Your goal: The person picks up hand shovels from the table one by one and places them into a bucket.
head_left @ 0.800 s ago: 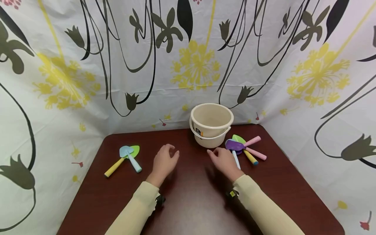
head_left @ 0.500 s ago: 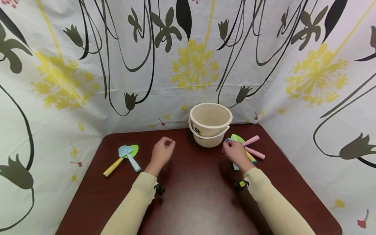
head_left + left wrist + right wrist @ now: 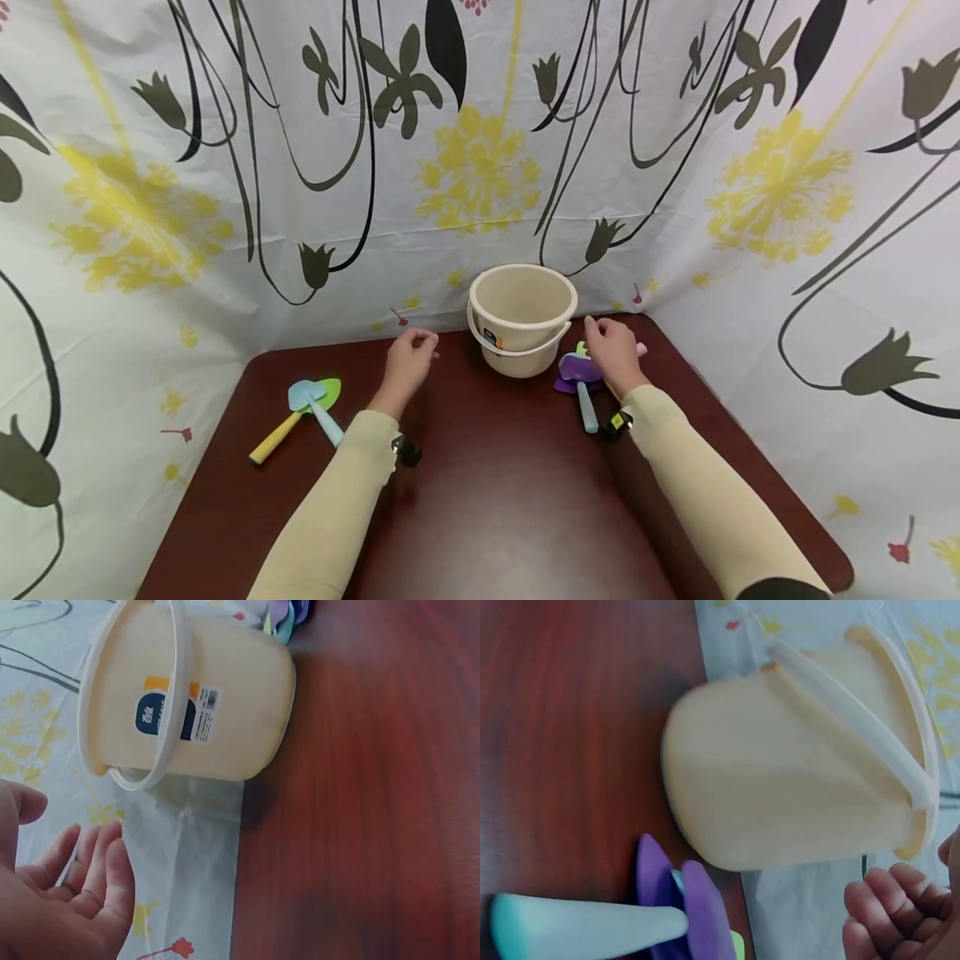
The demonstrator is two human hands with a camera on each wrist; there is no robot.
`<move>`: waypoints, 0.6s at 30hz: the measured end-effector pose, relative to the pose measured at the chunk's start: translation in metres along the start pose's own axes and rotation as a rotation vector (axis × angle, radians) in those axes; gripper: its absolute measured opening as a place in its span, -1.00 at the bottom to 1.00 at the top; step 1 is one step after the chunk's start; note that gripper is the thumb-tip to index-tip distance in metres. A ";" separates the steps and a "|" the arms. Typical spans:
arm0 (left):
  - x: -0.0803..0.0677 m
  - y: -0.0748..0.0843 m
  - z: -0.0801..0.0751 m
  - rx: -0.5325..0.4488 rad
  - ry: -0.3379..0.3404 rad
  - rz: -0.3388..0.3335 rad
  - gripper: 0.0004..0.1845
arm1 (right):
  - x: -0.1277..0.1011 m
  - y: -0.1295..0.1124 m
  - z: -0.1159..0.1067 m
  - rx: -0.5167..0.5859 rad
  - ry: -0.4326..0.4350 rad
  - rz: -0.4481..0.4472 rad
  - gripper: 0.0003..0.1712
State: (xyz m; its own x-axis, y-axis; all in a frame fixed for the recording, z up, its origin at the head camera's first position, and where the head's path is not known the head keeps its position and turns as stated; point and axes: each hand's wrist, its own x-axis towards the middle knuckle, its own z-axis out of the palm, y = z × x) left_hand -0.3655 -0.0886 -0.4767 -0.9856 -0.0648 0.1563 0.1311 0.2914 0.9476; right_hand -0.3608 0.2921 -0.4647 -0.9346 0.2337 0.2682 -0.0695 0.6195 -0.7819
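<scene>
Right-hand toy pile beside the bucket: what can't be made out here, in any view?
- Pink-handled tools: head view, right hand covers all but a pink tip.
- Purple shovel: right wrist view, blurred and cut off by the bottom edge.
- Bucket label: text too small to read.
- Right hand's fingertips: blurred; contact with the bucket cannot be told.
- Left hand: holds nothing.

A cream bucket (image 3: 522, 319) bearing a blue-and-orange label is sitting on the dark reddish-brown counter (image 3: 495, 500). A purple spade (image 3: 576, 372) is showing a pale teal handle. The white curtain (image 3: 225, 167) is displaying yellow blossoms and black vines.
</scene>
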 end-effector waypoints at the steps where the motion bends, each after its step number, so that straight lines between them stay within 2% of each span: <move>1: 0.005 0.003 0.001 -0.030 -0.006 -0.010 -0.72 | 0.006 -0.001 0.000 0.016 -0.008 0.020 -0.32; 7: 0.032 0.025 0.010 -0.210 -0.031 -0.095 -0.73 | 0.039 -0.004 -0.001 0.191 -0.071 0.104 -0.30; 10: 0.042 0.031 0.014 -0.255 -0.042 -0.155 -0.71 | 0.053 -0.005 0.000 0.277 -0.112 0.125 -0.28; 13: 0.049 0.036 0.019 -0.283 -0.052 -0.217 -0.63 | 0.066 -0.006 0.002 0.282 -0.140 0.131 -0.29; 18: 0.059 0.046 0.033 -0.357 -0.062 -0.268 -0.50 | 0.083 -0.012 0.007 0.233 -0.149 0.129 -0.34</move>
State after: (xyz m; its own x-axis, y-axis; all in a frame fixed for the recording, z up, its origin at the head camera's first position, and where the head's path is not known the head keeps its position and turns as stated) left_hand -0.4207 -0.0480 -0.4330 -0.9929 -0.0328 -0.1144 -0.1116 -0.0758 0.9909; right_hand -0.4396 0.2985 -0.4367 -0.9805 0.1763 0.0865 -0.0091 0.3992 -0.9168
